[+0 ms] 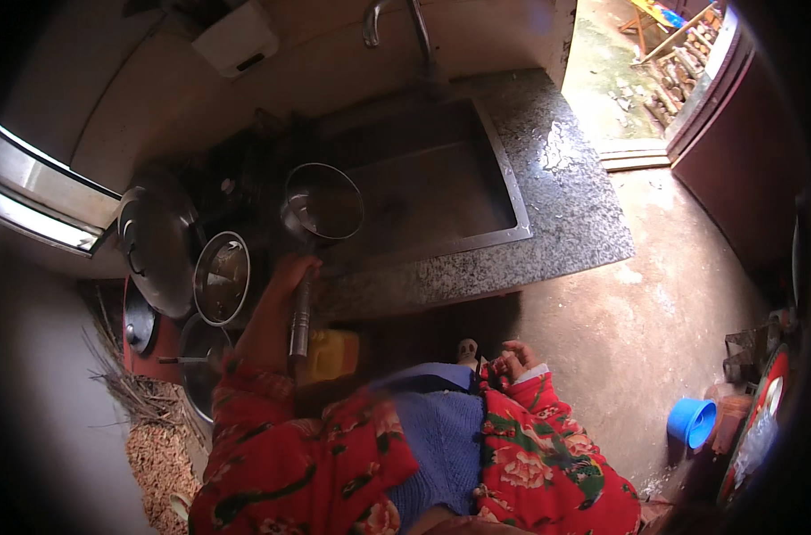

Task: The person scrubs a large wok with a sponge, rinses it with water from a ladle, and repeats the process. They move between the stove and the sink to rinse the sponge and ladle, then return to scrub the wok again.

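Note:
My left hand point(297, 271) grips the handle of a metal ladle point(300, 321) close to its bowl. The deep round bowl point(323, 200) is tipped so that I look into it, above the left part of the stainless steel sink point(439, 194). Away from the counter, my right hand point(520, 359) hangs in front of my waist. Its fingers are loosely bent and I see nothing in them. Beside my left forearm stands a metal pot or basin point(223, 277), with something pale inside. The shadows hide much of the sink's far left.
A chrome faucet point(372, 30) rises behind the sink, set in a wet granite counter point(566, 200). A large metal lid point(158, 247) leans at left. Below are a yellow container point(332, 354) and wood chips point(154, 461). A blue bucket point(690, 423) stands on the floor at right, near an open doorway point(626, 144).

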Motion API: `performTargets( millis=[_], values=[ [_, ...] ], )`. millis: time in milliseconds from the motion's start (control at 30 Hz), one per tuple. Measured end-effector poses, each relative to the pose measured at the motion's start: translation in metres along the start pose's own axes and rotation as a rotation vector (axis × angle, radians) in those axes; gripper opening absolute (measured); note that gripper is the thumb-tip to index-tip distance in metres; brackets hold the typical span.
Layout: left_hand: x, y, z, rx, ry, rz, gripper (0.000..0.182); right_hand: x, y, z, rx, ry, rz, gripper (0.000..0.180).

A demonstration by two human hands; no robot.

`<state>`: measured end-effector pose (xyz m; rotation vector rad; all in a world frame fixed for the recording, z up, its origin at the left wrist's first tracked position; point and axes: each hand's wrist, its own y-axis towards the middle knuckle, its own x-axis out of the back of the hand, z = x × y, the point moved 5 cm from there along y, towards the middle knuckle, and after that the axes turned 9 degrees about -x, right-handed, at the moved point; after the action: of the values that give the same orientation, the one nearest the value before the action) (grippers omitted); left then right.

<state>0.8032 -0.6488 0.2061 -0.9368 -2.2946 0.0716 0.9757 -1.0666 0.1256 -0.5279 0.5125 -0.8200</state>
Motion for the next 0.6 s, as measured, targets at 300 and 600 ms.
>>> performTargets(
  millis=[300, 600],
  values=[
    [-0.025, 0.007, -0.042, 0.106, 0.368, -0.139, 0.02, -0.002, 0.034, 0.004, -0.143, -0.004, 0.146, 0.02],
    [0.011, -0.045, -0.119, -0.124, 0.885, -0.476, 0.039, -0.035, 0.047, -0.02, -0.115, 0.026, 0.303, 0.018]
  ],
)
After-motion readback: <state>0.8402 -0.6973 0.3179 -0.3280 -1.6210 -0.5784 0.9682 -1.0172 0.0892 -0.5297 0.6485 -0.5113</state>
